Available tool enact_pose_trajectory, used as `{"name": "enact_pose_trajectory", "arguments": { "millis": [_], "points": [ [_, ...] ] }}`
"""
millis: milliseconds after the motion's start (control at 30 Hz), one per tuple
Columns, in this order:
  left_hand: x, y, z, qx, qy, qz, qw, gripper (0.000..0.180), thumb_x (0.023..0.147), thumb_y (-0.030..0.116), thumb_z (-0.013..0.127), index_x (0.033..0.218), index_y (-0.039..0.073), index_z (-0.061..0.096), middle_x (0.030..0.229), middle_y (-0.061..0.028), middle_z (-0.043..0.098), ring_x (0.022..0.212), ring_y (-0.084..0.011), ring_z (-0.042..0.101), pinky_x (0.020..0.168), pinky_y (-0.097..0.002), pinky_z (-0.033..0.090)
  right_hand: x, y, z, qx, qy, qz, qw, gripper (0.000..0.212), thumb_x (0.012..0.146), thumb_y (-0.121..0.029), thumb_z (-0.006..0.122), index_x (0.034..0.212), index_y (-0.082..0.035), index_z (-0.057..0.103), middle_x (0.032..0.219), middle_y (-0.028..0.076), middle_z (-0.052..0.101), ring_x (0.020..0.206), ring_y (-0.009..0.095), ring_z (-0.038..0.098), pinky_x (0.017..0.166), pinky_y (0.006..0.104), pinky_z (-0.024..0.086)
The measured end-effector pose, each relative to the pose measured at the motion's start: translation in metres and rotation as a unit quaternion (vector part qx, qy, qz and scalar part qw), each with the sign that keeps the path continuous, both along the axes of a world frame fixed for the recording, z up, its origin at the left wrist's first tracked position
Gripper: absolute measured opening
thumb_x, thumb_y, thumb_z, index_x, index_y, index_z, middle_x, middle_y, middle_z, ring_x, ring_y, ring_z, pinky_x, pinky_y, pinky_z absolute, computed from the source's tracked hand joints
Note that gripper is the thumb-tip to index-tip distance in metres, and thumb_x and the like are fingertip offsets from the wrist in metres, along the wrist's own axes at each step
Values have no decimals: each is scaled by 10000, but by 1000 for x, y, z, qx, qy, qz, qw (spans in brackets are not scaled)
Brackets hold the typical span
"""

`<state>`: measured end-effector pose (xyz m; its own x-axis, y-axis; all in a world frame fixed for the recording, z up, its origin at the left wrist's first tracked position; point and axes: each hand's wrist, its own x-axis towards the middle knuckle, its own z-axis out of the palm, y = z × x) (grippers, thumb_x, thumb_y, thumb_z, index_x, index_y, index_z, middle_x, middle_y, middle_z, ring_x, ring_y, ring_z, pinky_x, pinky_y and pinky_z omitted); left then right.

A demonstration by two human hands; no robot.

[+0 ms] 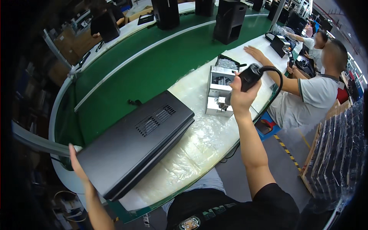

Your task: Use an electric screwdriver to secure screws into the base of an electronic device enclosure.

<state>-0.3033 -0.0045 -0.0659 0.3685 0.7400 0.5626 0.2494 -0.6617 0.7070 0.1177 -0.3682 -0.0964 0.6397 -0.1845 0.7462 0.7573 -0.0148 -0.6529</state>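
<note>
The person's two hands are far apart. The left hand (78, 165) is nearest, its fingers straight and laid on the short left end of a big black box (134, 142). It is not curled around anything. The box lies on its side at the near left end of the long white table (140, 201), and it has two patches of slots on top. One long side sits along the table's far edge, next to the green belt (153, 76). A shiny clear sheet (207, 142) covers the table beside the box.

The right hand (245, 96) is closed tight around a black tool (251, 74). A thick black cord (281, 82) bends out of its top. The tool is up by the open white boxes (220, 92), which have small parts in them. I cannot tell if its tip touches them. Just past them, by the table's far edge, is a black tray (219, 60) with clear bags.

Farther along the near edge sits a co-worker (320, 92) in a pale shirt, with one hand (253, 51) resting on the table. Tall black boxes (230, 23) stand on the belt farther away.
</note>
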Motion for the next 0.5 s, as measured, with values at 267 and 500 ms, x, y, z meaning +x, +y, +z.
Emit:
{"name": "enact_pose_trajectory", "arguments": {
  "millis": [267,500],
  "points": [
    [179,-99,169,80,277,-264,920,523,922,352,610,1229,-69,564,1137,-194,659,1070,-281,627,954,-351,459,-29,-7,91,51,31,72,996,199,953,-81,590,1083,6,467,841,70,607,574,88,567,535,223,477],
    [257,-115,174,78,370,-312,871,762,836,580,627,1294,-24,560,1199,-260,637,1128,-379,612,987,-423,458,-40,42,265,118,-124,177,969,245,976,-232,588,1003,10,559,885,93,646,557,110,580,504,266,505]
  ]
}}
